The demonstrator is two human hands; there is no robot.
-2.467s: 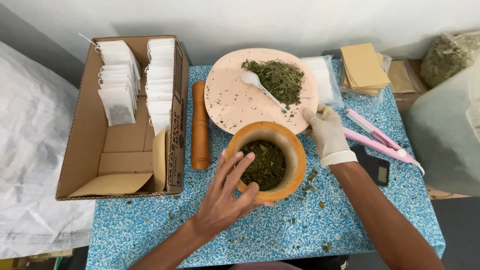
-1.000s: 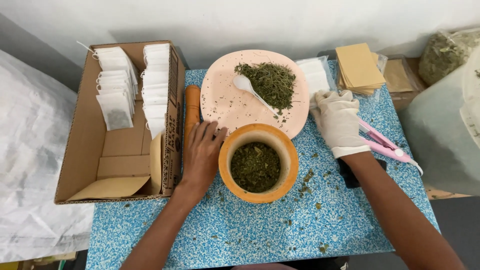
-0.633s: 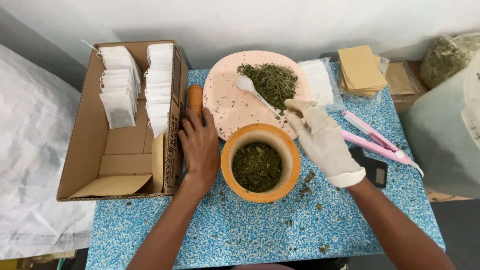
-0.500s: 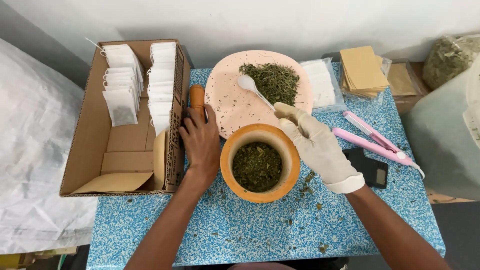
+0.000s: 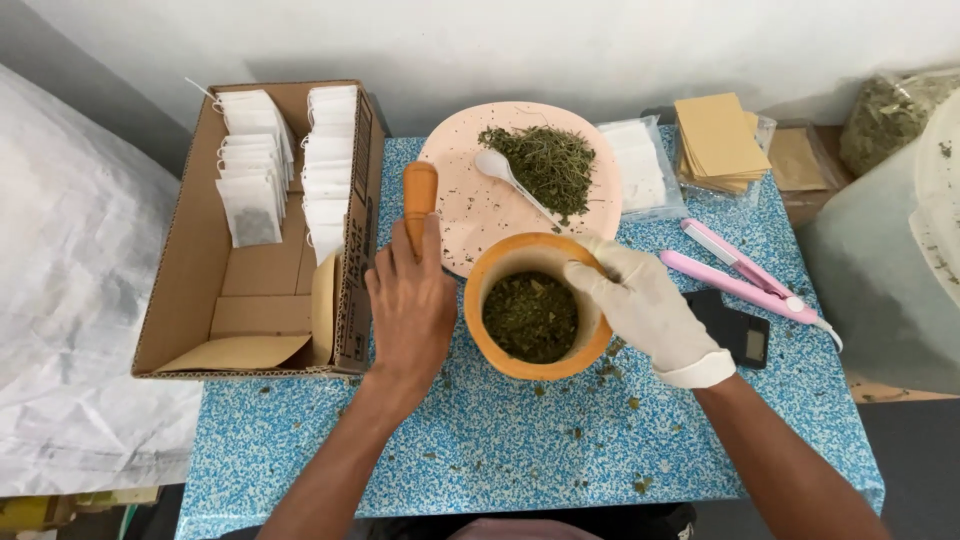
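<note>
**Partly ground: pestle in hand, mortar steadied, herbs still waiting on the plate**

Already the wooden mortar (image 5: 532,308) at table centre holds a bed of dark crushed leaf, so some grinding looks done. More seems left: a heap of dried herbs (image 5: 550,165) lies on the pink plate (image 5: 470,205) at 12 o'clock of the mortar, and the pestle is not yet in the bowl.

Counted, largest first:
- One blue speckled table (image 5: 480,450).
- One cardboard box (image 5: 200,290) at 9 o'clock, holding two rows of white tea bags (image 5: 325,160).
- One plate, one mortar.
- One pink hair-straightener-style sealer (image 5: 740,275) at 3 o'clock.
- One stack of tan envelopes (image 5: 718,140) at 1 o'clock.
- One wooden pestle (image 5: 418,200) at 10 o'clock of the mortar, lying on the table.
- One small black scale (image 5: 738,332).
- One white spoon (image 5: 505,175) on the plate.

The bare left hand (image 5: 408,310) is closed around the pestle's lower end. The gloved right hand (image 5: 648,305) grips the mortar's rim at 3 o'clock.
</note>
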